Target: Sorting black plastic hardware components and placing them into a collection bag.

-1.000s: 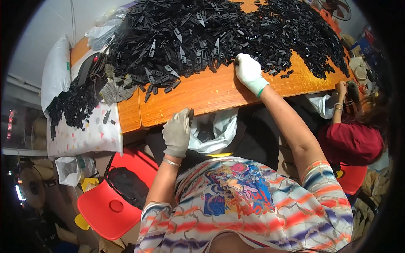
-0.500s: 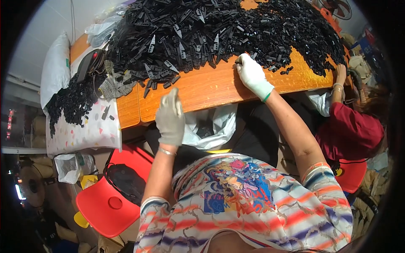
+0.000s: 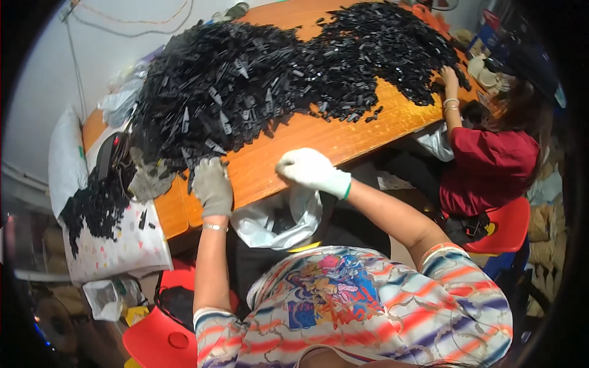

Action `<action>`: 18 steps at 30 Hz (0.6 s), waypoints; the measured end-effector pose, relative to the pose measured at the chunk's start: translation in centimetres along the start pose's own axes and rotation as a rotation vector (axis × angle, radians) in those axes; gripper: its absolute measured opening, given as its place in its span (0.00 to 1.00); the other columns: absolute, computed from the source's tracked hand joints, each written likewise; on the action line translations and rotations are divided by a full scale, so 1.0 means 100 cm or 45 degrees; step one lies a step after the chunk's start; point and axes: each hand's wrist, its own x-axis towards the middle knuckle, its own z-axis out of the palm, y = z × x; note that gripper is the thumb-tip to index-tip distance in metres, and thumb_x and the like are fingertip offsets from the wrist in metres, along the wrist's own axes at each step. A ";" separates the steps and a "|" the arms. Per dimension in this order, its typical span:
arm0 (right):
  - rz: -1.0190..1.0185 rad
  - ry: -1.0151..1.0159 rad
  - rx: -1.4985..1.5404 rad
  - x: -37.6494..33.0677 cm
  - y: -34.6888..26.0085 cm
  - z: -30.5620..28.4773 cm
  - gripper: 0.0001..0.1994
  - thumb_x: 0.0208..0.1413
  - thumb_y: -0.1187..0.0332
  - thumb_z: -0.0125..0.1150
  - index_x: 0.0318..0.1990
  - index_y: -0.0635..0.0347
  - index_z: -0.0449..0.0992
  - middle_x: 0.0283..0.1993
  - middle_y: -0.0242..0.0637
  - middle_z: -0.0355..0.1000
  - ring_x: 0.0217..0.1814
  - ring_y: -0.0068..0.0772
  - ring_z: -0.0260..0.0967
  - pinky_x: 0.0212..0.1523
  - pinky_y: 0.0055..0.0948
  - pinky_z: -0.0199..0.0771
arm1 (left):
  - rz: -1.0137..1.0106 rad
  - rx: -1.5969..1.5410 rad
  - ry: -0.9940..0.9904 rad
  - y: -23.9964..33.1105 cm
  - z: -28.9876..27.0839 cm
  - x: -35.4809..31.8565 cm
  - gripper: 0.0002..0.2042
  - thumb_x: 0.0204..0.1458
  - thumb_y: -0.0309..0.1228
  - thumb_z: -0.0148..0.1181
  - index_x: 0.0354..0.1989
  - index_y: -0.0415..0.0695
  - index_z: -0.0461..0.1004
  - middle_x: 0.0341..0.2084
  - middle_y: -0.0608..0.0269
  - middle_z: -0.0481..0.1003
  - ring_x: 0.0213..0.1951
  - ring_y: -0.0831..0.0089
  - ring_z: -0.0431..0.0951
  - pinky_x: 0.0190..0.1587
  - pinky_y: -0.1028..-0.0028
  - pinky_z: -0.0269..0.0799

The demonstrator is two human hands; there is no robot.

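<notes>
left hand [image 3: 211, 187] at pile [image 3: 245, 86] edge, right hand [image 3: 311, 170] on table [image 3: 343, 138]

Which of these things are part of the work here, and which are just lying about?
In the work: heap of black plastic pieces, left hand, right hand, white bag.

Lying about: red stool, grey glove, white cushion.

- The left hand [image 3: 211, 187] wears a grey knit glove, dull and soiled.
- A thin bracelet [image 3: 213, 227] circles the left wrist.
- The right hand [image 3: 310, 170] wears a white knit glove with a green cuff edge.
- The short-sleeved shirt [image 3: 368, 313] has red, blue and cream stripes and a colourful cartoon print.
</notes>
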 end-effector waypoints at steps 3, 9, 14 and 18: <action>0.085 -0.011 0.196 -0.004 -0.008 0.006 0.13 0.50 0.60 0.54 0.30 0.58 0.79 0.27 0.42 0.75 0.31 0.41 0.73 0.35 0.34 0.70 | 0.064 -0.050 0.006 0.000 -0.005 -0.011 0.05 0.50 0.34 0.60 0.31 0.49 0.76 0.34 0.62 0.72 0.41 0.61 0.73 0.41 0.64 0.72; -0.187 -0.008 0.184 -0.001 0.001 0.013 0.12 0.50 0.61 0.54 0.32 0.59 0.80 0.30 0.41 0.77 0.33 0.40 0.75 0.38 0.34 0.73 | 0.199 -0.140 0.099 -0.007 0.001 -0.016 0.05 0.51 0.37 0.57 0.29 0.52 0.77 0.28 0.64 0.74 0.35 0.62 0.74 0.37 0.63 0.70; 0.104 -0.131 0.494 -0.003 -0.006 0.010 0.09 0.56 0.70 0.58 0.38 0.68 0.77 0.37 0.38 0.78 0.39 0.25 0.75 0.43 0.25 0.74 | 0.204 -0.182 0.115 -0.002 -0.010 -0.016 0.08 0.52 0.39 0.56 0.34 0.51 0.77 0.29 0.63 0.75 0.37 0.62 0.75 0.40 0.61 0.69; 0.171 -0.147 0.600 -0.003 -0.014 0.014 0.09 0.56 0.70 0.58 0.39 0.68 0.77 0.37 0.39 0.78 0.40 0.24 0.75 0.43 0.24 0.74 | 0.158 -0.102 -0.030 -0.006 -0.007 -0.023 0.09 0.50 0.39 0.58 0.36 0.51 0.76 0.34 0.63 0.74 0.42 0.62 0.73 0.43 0.61 0.68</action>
